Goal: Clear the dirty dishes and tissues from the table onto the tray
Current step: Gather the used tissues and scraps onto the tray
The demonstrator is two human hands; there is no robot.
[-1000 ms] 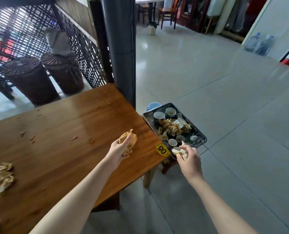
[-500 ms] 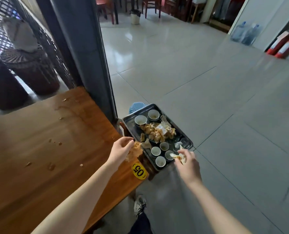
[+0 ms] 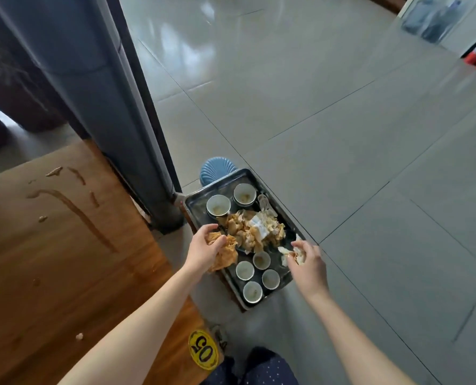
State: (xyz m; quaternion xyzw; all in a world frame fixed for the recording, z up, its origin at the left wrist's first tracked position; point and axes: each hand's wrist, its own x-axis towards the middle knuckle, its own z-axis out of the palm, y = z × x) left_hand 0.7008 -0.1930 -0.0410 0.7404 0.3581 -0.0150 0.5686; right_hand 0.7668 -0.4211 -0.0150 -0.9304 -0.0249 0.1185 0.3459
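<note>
Left hand [image 3: 204, 247] grips stained tissue wad [image 3: 227, 255] over tray [image 3: 196, 209] left edge; right hand [image 3: 307, 263] pinches white tissue [image 3: 285, 252] over right edge.

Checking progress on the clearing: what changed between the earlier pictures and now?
The left hand carried its stained tissue wad off the table to the tray's left edge, gripping it throughout. The right hand still holds its white tissue at the tray's right edge. Cups and tissue pile stayed put.

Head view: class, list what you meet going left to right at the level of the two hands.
Wooden table → left hand → stained tissue it holds → four small cups → white tissue → right hand holding it → tiled floor.
</note>
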